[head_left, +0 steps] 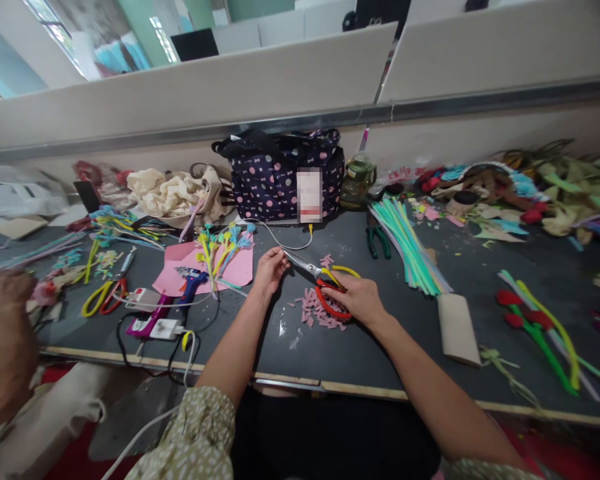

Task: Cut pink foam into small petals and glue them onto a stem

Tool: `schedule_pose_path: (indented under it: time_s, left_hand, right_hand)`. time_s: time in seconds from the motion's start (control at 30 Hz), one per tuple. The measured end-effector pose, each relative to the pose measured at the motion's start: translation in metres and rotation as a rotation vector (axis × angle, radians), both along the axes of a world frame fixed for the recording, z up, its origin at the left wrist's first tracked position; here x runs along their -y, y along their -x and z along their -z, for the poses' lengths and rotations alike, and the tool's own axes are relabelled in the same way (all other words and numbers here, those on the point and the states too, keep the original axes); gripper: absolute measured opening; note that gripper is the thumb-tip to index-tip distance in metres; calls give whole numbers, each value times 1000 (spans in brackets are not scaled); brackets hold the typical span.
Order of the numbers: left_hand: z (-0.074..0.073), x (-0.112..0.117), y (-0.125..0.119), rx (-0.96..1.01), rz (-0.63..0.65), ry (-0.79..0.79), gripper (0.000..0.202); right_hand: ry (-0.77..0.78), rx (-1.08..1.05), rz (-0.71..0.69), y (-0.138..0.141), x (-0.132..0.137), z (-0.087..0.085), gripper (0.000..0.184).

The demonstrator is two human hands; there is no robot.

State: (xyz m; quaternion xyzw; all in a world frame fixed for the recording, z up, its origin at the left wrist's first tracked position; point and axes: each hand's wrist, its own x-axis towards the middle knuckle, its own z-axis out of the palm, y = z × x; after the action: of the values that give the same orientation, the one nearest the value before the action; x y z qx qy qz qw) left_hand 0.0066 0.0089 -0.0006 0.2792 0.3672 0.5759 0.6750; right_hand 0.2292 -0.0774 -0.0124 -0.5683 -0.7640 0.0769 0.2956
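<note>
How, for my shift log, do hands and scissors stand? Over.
Right hand holding red-and-yellow-handled scissors. Left hand at their tips; anything pinched there unclear. Pink snippets scattered on table below.

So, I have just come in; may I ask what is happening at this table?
A person holds scissors in the right hand, and the fingertips of the left hand are close to the blade tips; whether they pinch something small is unclear. Small pink pieces lie below. A pink sheet with yellow and blue stems lies to the left, and a bundle of mostly green stems to the right.
</note>
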Motion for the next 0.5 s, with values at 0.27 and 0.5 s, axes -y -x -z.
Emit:
schedule_pose_path:
  time_s: [0.27, 0.5]
  left_hand:
    - [1, -2, 2, -34, -4, -3, 23]
    - [2, -1, 2, -53, 5, -27, 25]
  right_hand:
    - [10, 22, -11, 1, 0, -4, 40]
    - [10, 53, 72, 1, 1, -9, 45]
